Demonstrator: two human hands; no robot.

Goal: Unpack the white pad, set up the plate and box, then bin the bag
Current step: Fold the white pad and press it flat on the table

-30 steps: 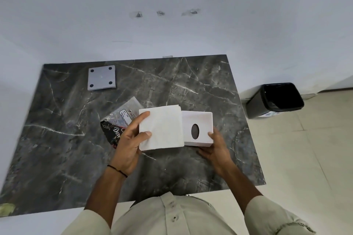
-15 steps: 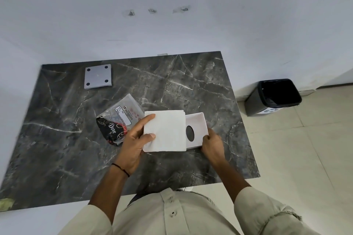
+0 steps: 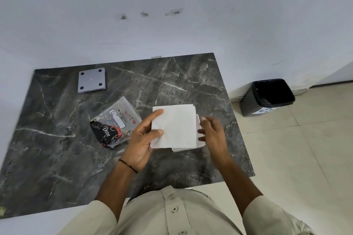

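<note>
Dark grey marble-patterned surface (image 3: 57, 149), veined white, set against a pale wall (image 3: 191, 25); right edge overhanging beige tiled floor (image 3: 305, 158).

Square white pad of tissue (image 3: 174, 126) held above the surface, right of centre. Left hand (image 3: 142, 139) gripping its left edge: thumb on top, fingers (image 3: 157, 114) curled over the far-left corner. Pad covering nearly all of the white box (image 3: 198, 120) beneath; only a thin white rim showing along the pad's right and near sides. Whether pad rests on box or sits inside it: cannot tell.

Right hand (image 3: 212, 133) at the box's right side, fingers loosely spread and motion-blurred, tips touching or just beside the rim. Firm hold or not: cannot tell.

Crumpled clear plastic bag with black-and-red print (image 3: 114, 124) lying flat just left of the left hand, its near corner close to the left wrist. Black cord bracelet (image 3: 128, 166) on that wrist.

Grey square plate with four dark corner holes (image 3: 91, 80) lying flat at the far-left corner, near the back edge, well apart from bag and hands.

Open marble between plate and bag, across the far-right quarter, and along the near-left stretch.

Black lined waste bin (image 3: 267, 97) on the floor beside the wall, beyond the surface's right edge, mouth open upward.
</note>
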